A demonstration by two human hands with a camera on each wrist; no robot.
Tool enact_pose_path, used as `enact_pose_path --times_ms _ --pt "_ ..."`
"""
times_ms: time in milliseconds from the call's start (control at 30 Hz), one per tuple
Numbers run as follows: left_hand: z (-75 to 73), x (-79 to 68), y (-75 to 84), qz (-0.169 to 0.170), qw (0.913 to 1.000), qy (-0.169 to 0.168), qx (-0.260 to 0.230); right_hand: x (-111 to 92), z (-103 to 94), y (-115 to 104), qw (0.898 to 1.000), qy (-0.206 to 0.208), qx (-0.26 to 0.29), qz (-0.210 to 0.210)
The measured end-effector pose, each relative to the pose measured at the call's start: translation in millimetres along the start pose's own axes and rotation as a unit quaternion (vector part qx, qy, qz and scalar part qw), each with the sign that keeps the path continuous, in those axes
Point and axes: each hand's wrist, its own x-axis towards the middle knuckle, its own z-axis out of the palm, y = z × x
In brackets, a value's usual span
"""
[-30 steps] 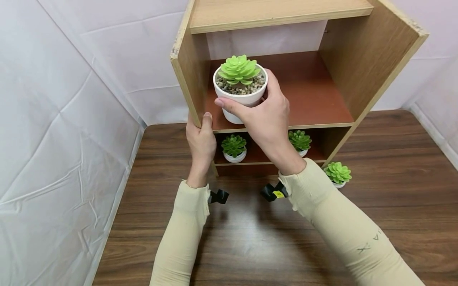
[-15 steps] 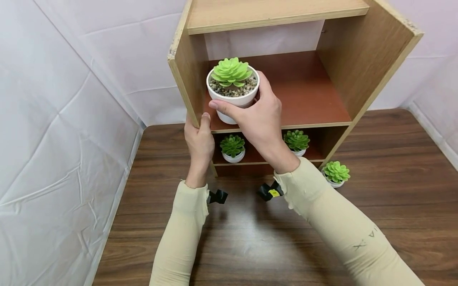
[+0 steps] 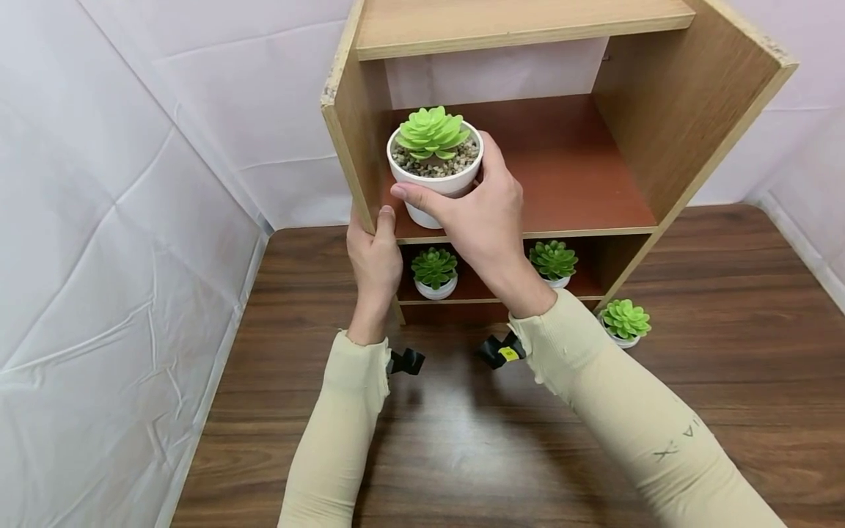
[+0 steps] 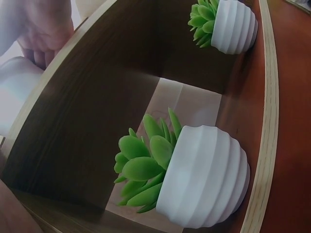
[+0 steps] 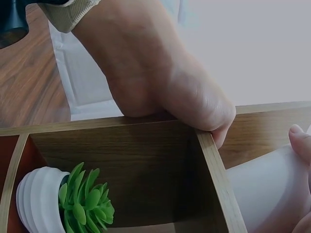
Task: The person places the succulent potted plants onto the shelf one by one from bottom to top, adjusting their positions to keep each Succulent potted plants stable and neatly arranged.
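My right hand (image 3: 485, 213) grips a smooth white pot (image 3: 422, 213) by its side, thumb across the front. A light green succulent (image 3: 432, 133) stands upright in it among small pebbles. The pot is at the front left of the cabinet's upper red-brown shelf (image 3: 581, 169), close to the side panel. My left hand (image 3: 375, 257) holds the front edge of the wooden cabinet's left side panel (image 3: 356, 139), its thumb on the edge; in the right wrist view the left hand (image 5: 160, 77) wraps that panel from outside. The right hand's far fingers are hidden behind the pot.
On the lower shelf stand two darker green succulents in ribbed white pots, a left plant (image 3: 434, 270) and a right plant (image 3: 553, 262). Another light green succulent (image 3: 626, 320) sits on the brown table (image 3: 449, 455) by the cabinet's right foot. White sheeting (image 3: 132, 220) hangs behind and left.
The potted succulent and my right hand have shifted slightly left, nearer the side panel. My left hand keeps its hold on the panel. The head view sways a little.
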Motion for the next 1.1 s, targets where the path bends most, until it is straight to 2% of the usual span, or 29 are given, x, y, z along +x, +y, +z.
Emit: enact_pose_path --times_ms 1100 --pt "2.1 -0.4 -0.1 0.002 1.0 0.006 0.006 1.6 -1.7 0.9 1.0 -0.015 -0.018 0.007"
